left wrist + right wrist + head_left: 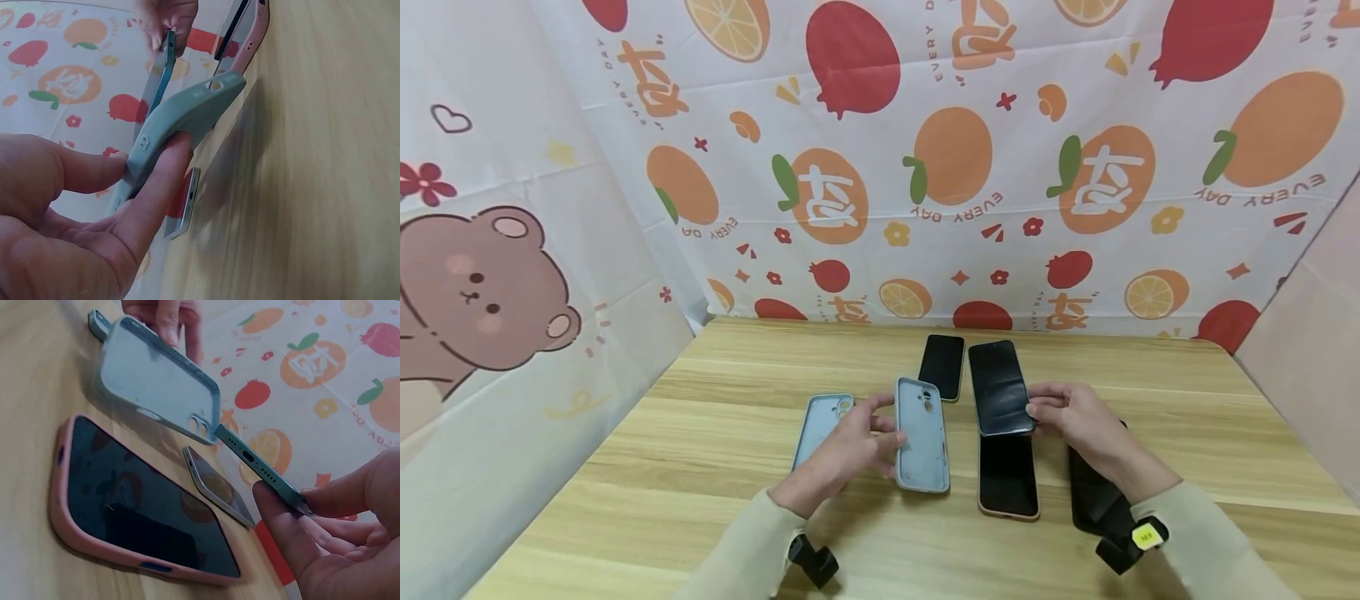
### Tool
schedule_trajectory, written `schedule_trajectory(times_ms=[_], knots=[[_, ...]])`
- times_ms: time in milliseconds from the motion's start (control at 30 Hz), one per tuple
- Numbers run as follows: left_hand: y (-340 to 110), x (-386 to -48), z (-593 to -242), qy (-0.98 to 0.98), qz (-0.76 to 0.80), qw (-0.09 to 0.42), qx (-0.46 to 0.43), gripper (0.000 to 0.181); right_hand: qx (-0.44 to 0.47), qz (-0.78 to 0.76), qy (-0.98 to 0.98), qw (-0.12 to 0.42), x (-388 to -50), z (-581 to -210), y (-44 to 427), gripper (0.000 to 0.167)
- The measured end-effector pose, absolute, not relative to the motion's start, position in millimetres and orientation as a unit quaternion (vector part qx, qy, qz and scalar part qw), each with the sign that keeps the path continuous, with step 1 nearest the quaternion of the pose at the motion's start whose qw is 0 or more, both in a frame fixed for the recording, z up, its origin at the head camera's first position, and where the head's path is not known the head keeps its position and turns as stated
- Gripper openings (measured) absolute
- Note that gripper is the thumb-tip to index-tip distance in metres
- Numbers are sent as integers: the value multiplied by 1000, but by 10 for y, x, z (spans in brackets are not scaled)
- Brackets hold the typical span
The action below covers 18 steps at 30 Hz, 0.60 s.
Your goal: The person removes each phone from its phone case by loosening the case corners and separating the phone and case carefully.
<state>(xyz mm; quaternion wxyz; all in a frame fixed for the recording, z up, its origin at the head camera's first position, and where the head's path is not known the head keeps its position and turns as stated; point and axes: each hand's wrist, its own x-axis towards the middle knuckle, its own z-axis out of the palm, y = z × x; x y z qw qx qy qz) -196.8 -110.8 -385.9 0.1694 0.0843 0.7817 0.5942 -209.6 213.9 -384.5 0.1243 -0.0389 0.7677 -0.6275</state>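
Observation:
My left hand [852, 450] holds a light blue phone case [922, 442] by its side edge, thumb on one side and fingers behind. The case is tilted above the table, its hollow inside and camera cutout showing. In my right hand [1086, 427] is a dark-screened phone [998, 387], pinched at its edge between thumb and fingers. The right wrist view shows this phone's blue-green frame [259, 464] with its charging port. Phone and case are apart. Below the held phone lies a phone in a pink case [1008, 483], screen up.
Another light blue case [814, 433] lies left, partly behind my left hand. A smaller dark phone [942, 367] lies at the back. A black, flat device [1093, 496] lies under my right wrist. A fruit-print cloth [880, 183] hangs behind the wooden table [737, 392].

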Motion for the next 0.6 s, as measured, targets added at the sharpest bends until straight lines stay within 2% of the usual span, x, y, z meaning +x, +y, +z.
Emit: schedule_trajectory(times_ms=[600], knots=[[-1140,-2012,-3918,795,573,184,80,61,-3,-661,743,106,-2466,-3955,2271,48]])
